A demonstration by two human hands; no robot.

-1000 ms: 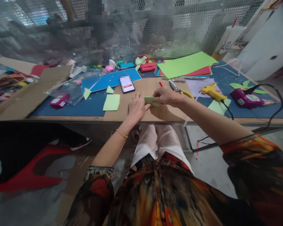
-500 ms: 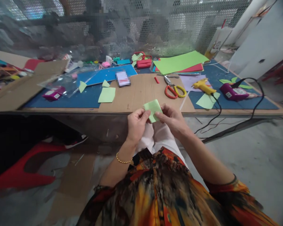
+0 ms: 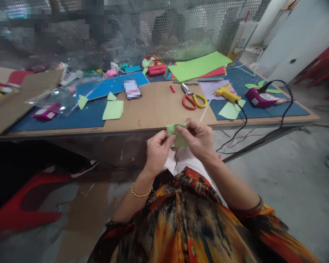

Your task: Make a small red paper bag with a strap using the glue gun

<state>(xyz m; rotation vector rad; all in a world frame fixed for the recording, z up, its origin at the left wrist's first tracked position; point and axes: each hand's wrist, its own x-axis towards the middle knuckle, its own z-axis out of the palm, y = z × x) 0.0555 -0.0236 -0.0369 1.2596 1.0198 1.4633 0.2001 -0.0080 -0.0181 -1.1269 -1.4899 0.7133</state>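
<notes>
A small light-green piece of paper, apparently folded, is held over my lap just off the table's front edge. My left hand pinches its left side between thumb and fingers. On the right side my right hand grips it, with the thumb lying across the paper's face near the top. Beyond my hands, scissors with one red and one yellow handle rest on a cardboard sheet. Another light-green paper piece lies at the cardboard's left side.
A yellow glue gun rests on papers to the right, its black cord hanging over the edge. Purple boxes sit at both sides. Bright green sheets and a small red bag are at the back. A red stool stands lower left.
The green paper has been turned so its top edge lies nearly level, and my right thumb has moved up toward that edge. The view has shifted right, so the table things appear further left.
</notes>
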